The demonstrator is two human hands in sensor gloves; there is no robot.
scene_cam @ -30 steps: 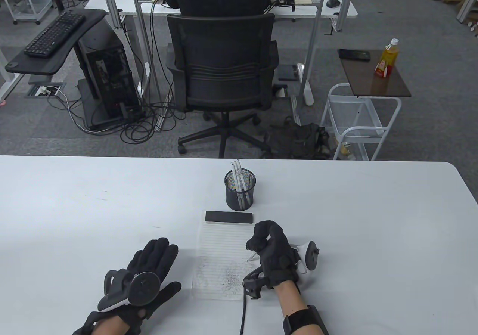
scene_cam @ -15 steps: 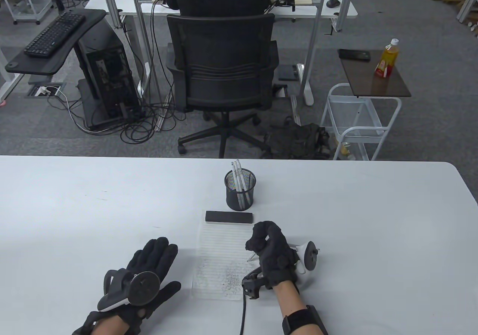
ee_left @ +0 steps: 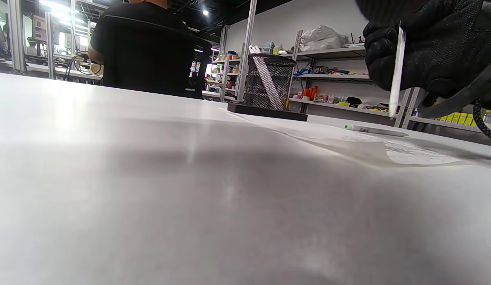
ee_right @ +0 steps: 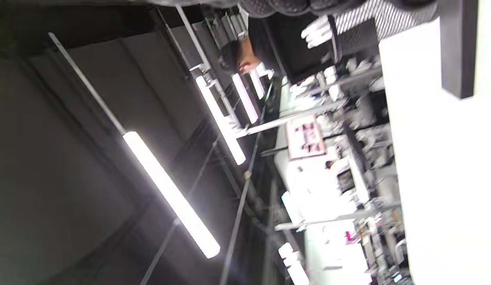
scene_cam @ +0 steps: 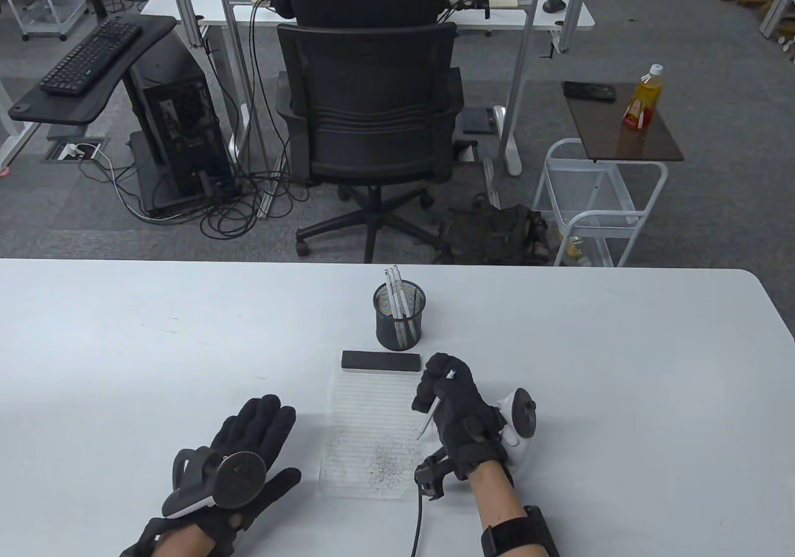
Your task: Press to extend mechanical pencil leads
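Observation:
My right hand (scene_cam: 442, 389) grips a white mechanical pencil (scene_cam: 428, 419), held nearly upright with its tip just above the lined paper (scene_cam: 366, 420). The pencil's cap end (scene_cam: 451, 372) shows between my fingers. In the left wrist view the same pencil (ee_left: 396, 71) hangs tip down from the right hand (ee_left: 431, 43). A second white pencil (ee_left: 374, 130) lies on the table beyond the paper. A black mesh cup (scene_cam: 399, 316) behind the paper holds several white pencils. My left hand (scene_cam: 258, 423) rests flat and empty on the table, left of the paper.
A black rectangular block (scene_cam: 380, 361) lies across the top edge of the paper, just in front of the cup. The paper bears grey pencil marks (scene_cam: 385, 461) near its lower part. A cable (scene_cam: 415, 526) runs from my right wrist to the table's near edge.
My right hand has shifted a little right and away. The thumb no longer covers the pencil's cap end, which now shows, and more of the barrel is visible. The left hand has not moved.

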